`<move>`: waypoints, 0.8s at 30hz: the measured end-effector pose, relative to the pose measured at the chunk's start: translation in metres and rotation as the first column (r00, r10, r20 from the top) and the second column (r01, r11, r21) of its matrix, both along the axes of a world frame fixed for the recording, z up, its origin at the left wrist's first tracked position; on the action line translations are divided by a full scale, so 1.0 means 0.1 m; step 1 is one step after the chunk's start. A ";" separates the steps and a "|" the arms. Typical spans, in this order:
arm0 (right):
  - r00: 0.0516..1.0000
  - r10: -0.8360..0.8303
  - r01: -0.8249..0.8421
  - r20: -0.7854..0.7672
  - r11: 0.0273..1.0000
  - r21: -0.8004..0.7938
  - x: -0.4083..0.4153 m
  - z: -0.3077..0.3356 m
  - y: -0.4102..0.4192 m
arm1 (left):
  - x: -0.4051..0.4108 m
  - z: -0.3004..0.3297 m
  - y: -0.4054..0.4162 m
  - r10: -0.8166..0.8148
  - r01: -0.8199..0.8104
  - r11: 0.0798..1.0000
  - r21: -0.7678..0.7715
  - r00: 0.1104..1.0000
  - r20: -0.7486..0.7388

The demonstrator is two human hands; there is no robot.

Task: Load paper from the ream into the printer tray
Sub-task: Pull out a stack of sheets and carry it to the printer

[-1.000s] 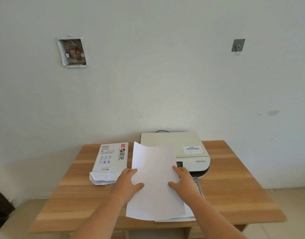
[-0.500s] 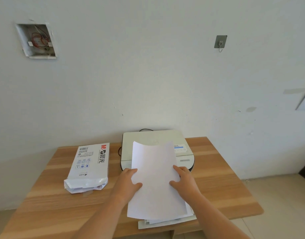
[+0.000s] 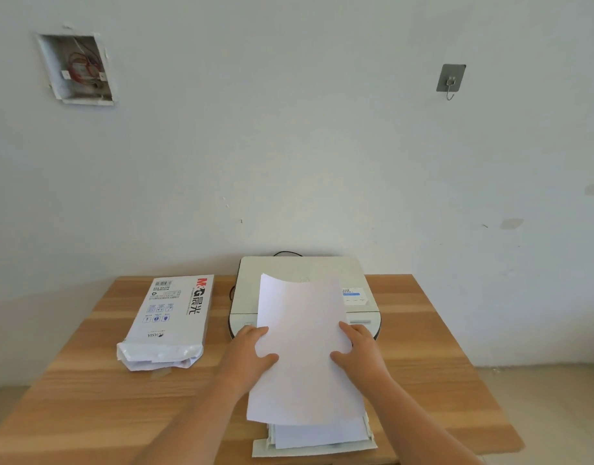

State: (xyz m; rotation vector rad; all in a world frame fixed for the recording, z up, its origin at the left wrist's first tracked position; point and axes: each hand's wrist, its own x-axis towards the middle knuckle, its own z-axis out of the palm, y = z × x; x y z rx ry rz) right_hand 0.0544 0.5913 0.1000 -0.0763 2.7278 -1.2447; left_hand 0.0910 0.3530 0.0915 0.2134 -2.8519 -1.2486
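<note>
A thin stack of white paper (image 3: 302,350) is held up at a slant in front of the white printer (image 3: 299,270). My left hand (image 3: 248,355) grips its left edge and my right hand (image 3: 359,354) grips its right edge. Below the sheets, the printer tray (image 3: 315,446) is pulled out toward me and holds more white paper. The opened ream wrapper (image 3: 169,320), white with red and black print, lies on the wooden table (image 3: 87,397) to the left of the printer.
The table stands against a white wall. A black cable (image 3: 287,253) runs behind the printer. An open electrical box (image 3: 75,67) and a metal hook (image 3: 450,80) are on the wall. Tiled floor (image 3: 557,414) shows to the right.
The camera view has swung back and forth sideways. Both hands keep their hold on the sheets, which stay above the pulled-out tray.
</note>
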 end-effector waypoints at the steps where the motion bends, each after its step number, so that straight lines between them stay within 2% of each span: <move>1: 1.000 0.014 -0.014 0.005 1.000 -0.001 -0.04 -0.01 0.04 | 0.00 -0.01 0.04 0.018 -0.018 1.000 0.016 1.000 0.012; 8: 0.994 0.097 -0.097 0.048 0.995 0.011 -0.22 -0.21 0.39 | 0.05 -0.17 0.41 0.124 -0.136 0.982 0.131 0.988 0.096; 13: 0.984 0.112 -0.112 0.142 0.994 -0.012 -0.19 -0.48 0.56 | 0.19 -0.43 0.59 0.151 -0.179 0.973 0.147 0.971 0.187; 18: 0.970 0.087 -0.075 0.228 0.995 -0.061 -0.08 -0.80 0.58 | 0.29 -0.66 0.63 0.153 -0.210 0.959 0.191 0.949 0.275; 24: 0.938 0.023 -0.003 0.346 0.998 -0.057 0.20 -1.17 0.55 | 0.45 -0.91 0.59 0.137 -0.211 0.963 0.166 0.918 0.373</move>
